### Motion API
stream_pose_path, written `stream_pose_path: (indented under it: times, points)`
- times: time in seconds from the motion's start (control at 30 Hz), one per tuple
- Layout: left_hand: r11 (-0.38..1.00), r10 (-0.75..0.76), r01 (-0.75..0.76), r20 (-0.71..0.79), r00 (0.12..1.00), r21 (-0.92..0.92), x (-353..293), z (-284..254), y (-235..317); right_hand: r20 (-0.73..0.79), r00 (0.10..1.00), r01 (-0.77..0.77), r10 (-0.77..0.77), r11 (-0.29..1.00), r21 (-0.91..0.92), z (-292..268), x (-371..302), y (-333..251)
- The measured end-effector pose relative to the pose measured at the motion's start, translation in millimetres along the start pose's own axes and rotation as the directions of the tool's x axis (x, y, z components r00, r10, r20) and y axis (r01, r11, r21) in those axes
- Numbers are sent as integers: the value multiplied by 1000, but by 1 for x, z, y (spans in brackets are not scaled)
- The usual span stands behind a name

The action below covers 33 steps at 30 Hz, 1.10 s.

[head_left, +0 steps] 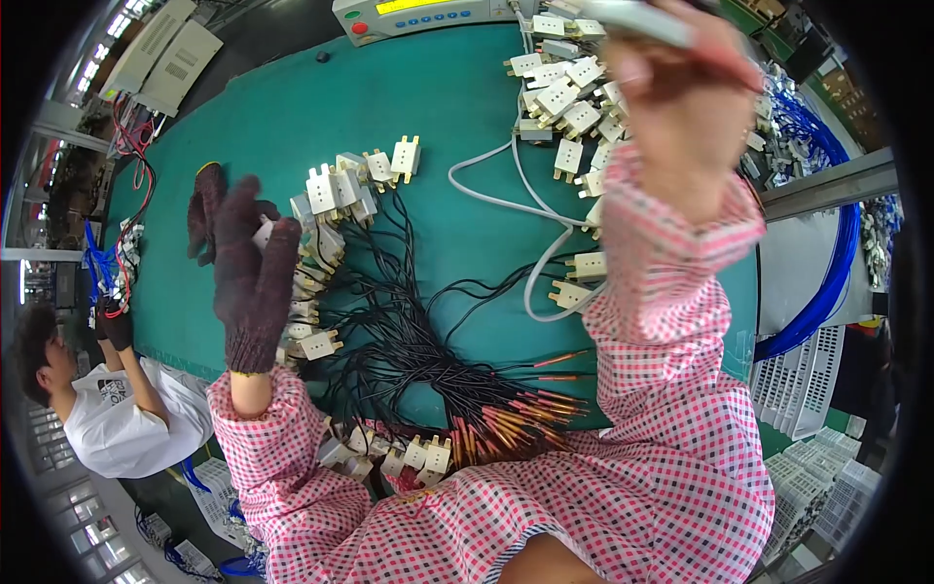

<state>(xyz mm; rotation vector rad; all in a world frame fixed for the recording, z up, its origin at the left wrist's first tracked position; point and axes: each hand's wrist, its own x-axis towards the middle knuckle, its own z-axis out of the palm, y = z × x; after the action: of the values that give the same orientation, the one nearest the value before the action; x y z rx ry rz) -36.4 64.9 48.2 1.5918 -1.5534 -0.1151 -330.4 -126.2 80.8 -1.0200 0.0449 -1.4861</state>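
Note:
My left hand [251, 282], in a dark knitted glove, is closed around a small white block [264, 232] that is mostly hidden by the fingers. Beside it, a second dark glove [202, 219] lies on the green table. At the upper right my bare right hand [686, 117] is raised and smeared by motion. Its fingers grip a pale elongated thing [637, 21], too blurred to name. White plug-like blocks [336, 190] with brass prongs sit right of my left hand. Their black cables [418, 336] gather into a bundle with copper-coloured ends [516, 419] near my body.
More white blocks [559, 97] pile up below and left of my right hand, with a grey cable [486, 195] looping out. A tester box [418, 15] stands at the far edge. Blue cables [827, 282] hang at the right. A co-worker [126, 409] works at the left.

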Motion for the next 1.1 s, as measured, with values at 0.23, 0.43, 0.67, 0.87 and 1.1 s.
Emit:
stream_pose_path:
  times: [0.23, 0.43, 0.67, 0.87, 1.1]
  points:
    - [714, 306, -498, 420, 854, 492, 15, 38, 40, 89, 982, 154, -164, 981, 115, -9, -12, -107]
    - [830, 382, -549, 817, 432, -99, 10, 137, 65, 70, 973, 219, -220, 976, 22, -5, -23, -130]
    - [873, 486, -272, 764, 423, -404, 15, 185, 83, 39, 956, 291, -289, 956, -45, -4, -22, -126]
    - [967, 256, -81, 895, 364, -243, -1, 187, 96, -184, 914, 316, -362, 918, -238, -6, -17, -123]
    - [974, 142, -194, 983, 116, -118, 7, 185, 108, -130, 894, 397, -428, 894, -209, -4, -21, -126]
